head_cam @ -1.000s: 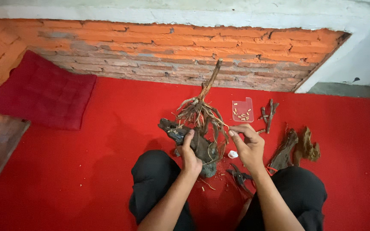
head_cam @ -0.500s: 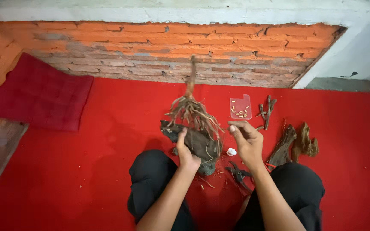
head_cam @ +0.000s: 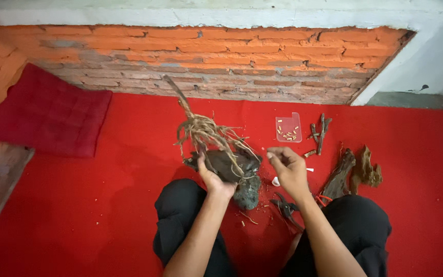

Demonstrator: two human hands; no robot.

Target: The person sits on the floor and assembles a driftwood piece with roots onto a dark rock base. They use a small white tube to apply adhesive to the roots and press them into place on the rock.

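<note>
The left hand (head_cam: 212,179) grips a dark driftwood piece (head_cam: 226,165) wrapped in pale roots (head_cam: 207,132), above a stone (head_cam: 247,192); the right hand (head_cam: 289,169) pinches something tiny beside it. Pruners (head_cam: 284,208), a clear tray (head_cam: 288,127) and sticks (head_cam: 320,131) lie on the red carpet (head_cam: 78,205)

Red cushion (head_cam: 47,115) by the brick wall (head_cam: 206,56); pruners (head_cam: 285,209), perhaps.

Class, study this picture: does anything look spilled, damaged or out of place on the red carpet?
Only small litter: pale wood chips lie scattered on the red carpet between the knees, beside the cutters. The left hand holds the rooted driftwood piece; the right hand is pinched beside it. Nothing looks broken.
</note>
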